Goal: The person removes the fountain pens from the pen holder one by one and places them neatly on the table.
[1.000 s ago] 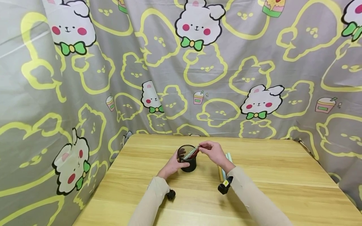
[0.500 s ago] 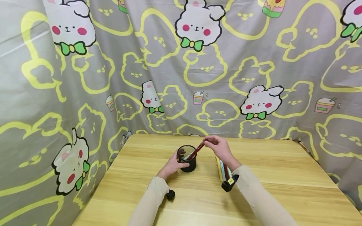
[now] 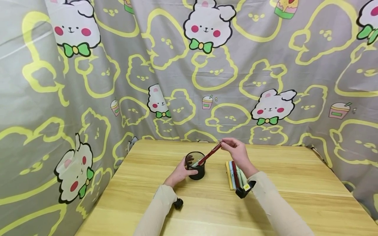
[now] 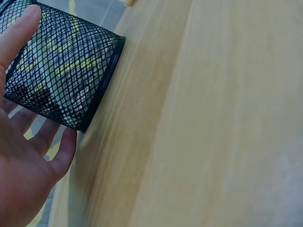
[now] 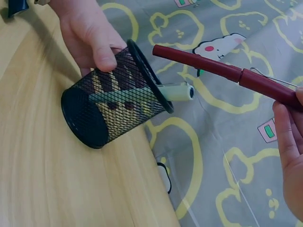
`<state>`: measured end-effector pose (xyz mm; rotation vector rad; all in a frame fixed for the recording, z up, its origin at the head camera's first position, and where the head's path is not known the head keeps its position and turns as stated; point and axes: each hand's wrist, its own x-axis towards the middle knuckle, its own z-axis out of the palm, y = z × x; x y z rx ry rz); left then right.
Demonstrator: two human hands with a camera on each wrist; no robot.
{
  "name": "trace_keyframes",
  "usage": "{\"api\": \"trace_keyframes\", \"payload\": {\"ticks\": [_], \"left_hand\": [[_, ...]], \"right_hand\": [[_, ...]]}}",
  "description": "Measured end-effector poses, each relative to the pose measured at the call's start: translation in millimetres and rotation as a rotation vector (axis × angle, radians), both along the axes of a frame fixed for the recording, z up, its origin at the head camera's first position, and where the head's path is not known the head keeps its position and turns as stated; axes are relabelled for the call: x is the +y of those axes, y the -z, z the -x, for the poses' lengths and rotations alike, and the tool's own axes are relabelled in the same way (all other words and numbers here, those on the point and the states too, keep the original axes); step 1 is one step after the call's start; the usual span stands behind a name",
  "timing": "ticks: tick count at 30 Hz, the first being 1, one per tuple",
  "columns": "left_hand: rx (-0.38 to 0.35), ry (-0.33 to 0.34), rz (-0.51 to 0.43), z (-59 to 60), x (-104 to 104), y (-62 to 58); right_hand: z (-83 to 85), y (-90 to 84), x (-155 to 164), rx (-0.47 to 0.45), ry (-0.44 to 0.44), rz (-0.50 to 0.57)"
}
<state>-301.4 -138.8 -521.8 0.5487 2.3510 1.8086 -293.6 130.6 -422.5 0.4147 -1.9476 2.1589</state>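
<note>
A black mesh pen cup (image 3: pixel 196 167) (image 4: pixel 61 75) (image 5: pixel 116 109) stands on the wooden table (image 3: pixel 295 183). My left hand (image 3: pixel 181 172) (image 4: pixel 21 156) grips its side, thumb on the mesh. A pale green pen (image 5: pixel 175 92) sticks out of the cup's rim. My right hand (image 3: pixel 236 152) (image 5: pixel 291 142) pinches a dark red pen (image 3: pixel 210 153) (image 5: pixel 227 73) by its upper end, and the pen slants down with its lower tip over the cup's mouth. Several pens (image 3: pixel 234 175) lie side by side on the table under my right wrist.
A grey curtain (image 3: pixel 189 72) printed with rabbits hangs round the back and both sides of the table. Small black cameras sit on both wrists (image 3: pixel 178 203) (image 3: pixel 243 190). Bare wood stretches right of the pens and towards the near edge.
My right hand has lifted up and to the right, drawing the dark red pen out of the cup. The pens lying on the table have come into view. My left hand stays on the cup.
</note>
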Motion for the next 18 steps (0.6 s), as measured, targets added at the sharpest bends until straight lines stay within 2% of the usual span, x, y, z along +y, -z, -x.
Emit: {"api": "trace_keyframes", "payload": {"ticks": [3, 6, 10, 13, 16, 18], "left_hand": [[-0.018, 0.008, -0.012, -1.7, 0, -2.7], [-0.023, 0.02, -0.017, -9.9, 1, -15.7], [-0.009, 0.008, -0.007, -8.2, 1, -12.8], [-0.007, -0.01, 0.0, 1.1, 0, 0.3], [-0.011, 0.0, -0.003, 0.2, 0, -1.7], [-0.014, 0.012, -0.002, -3.7, 0, -7.1]], "right_hand": [[0.5, -0.7, 6, 0.01, 0.002, 0.045], [2.1, -0.6, 14, 0.018, -0.003, 0.082], [3.5, 0.0, 25, 0.025, -0.006, 0.111], [3.7, 1.5, 35, 0.031, -0.002, 0.099], [3.5, 4.2, 44, 0.023, 0.001, 0.078], [3.1, 6.5, 51, 0.005, 0.003, 0.051]]}}
